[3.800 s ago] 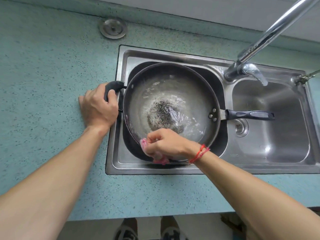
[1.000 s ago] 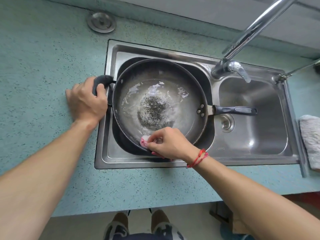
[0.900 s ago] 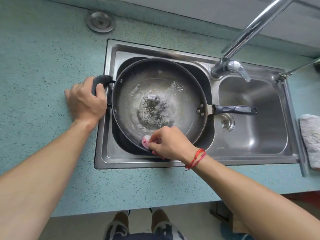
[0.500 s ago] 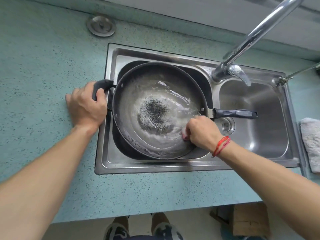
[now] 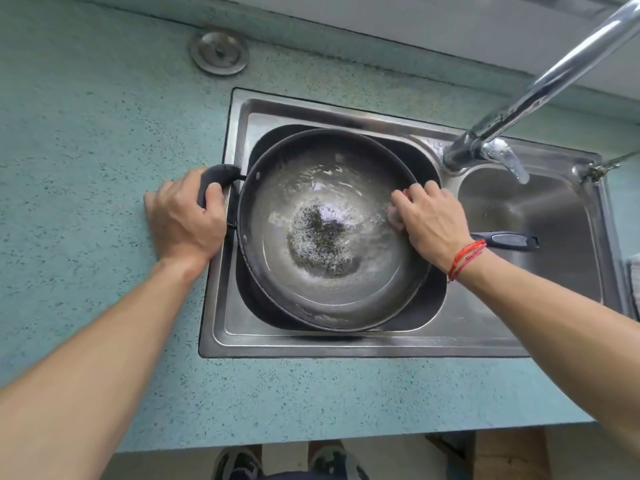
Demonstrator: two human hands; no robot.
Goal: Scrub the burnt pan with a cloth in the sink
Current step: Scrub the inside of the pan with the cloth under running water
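The sink point(image 5: 346, 342) is brushed stainless steel with a soft satin sheen, and the tap point(image 5: 540, 95) above it is polished chrome, mirror-bright. The tabletop point(image 5: 86, 140) looks like matt teal stone composite, finely speckled with dark flecks. The pan point(image 5: 311, 306) is dark metal with a dull rim; its wet inside shines, apart from a rough, grainy black burnt patch point(image 5: 320, 233) at the centre. Its long handle point(image 5: 507, 240) and short side handle point(image 5: 218, 174) look like matt black plastic. The cloth point(image 5: 396, 220) is pink and soft-looking. A round brushed-metal cap point(image 5: 219, 51) sits in the tabletop.
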